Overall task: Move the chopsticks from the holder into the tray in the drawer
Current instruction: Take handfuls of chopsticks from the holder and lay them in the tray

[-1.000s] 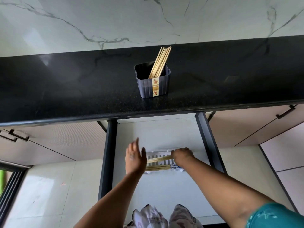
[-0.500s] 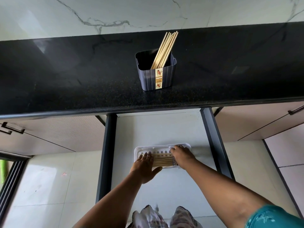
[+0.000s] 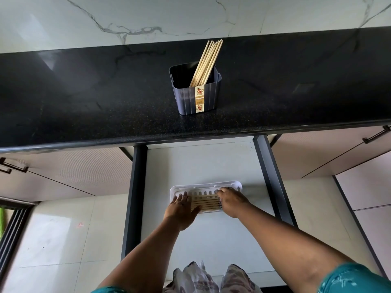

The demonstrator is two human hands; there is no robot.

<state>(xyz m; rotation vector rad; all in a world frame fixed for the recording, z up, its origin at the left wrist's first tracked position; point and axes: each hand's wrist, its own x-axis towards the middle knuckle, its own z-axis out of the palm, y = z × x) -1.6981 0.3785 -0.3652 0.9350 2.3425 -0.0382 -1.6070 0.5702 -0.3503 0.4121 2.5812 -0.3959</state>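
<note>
Resting at: both hands on a white slotted tray (image 3: 229,184) inside the open drawer (image 3: 211,166)
Left hand (image 3: 182,208): laid flat at the tray's left end, fingers straight and spread, thumb stretched rightward across the near edge of the flat bundle; grip loose, holding nothing
Right hand (image 3: 231,200): on the tray's right end, palm down, fingers bent over the far slots; grip on anything cannot be told, fingertips hidden against the tray
Chopsticks in tray (image 3: 206,203): lying flat, side by side, running left to right between the two hands, both ends touched or covered by the hands
Chopsticks in holder (image 3: 208,61): a bunch standing tilted, tops leaning to the right and away, above the rim
Holder (image 3: 195,96): dark ribbed box with a tan label strip on its front, upright on the black speckled worktop (image 3: 84,102), well apart from the tray and above it
Drawer sides: dark rails left and right of a pale floor panel
Surroundings: marble-veined wall (image 3: 148,15) behind the worktop, beige cabinet fronts with dark handles either side, glossy floor tiles below
</note>
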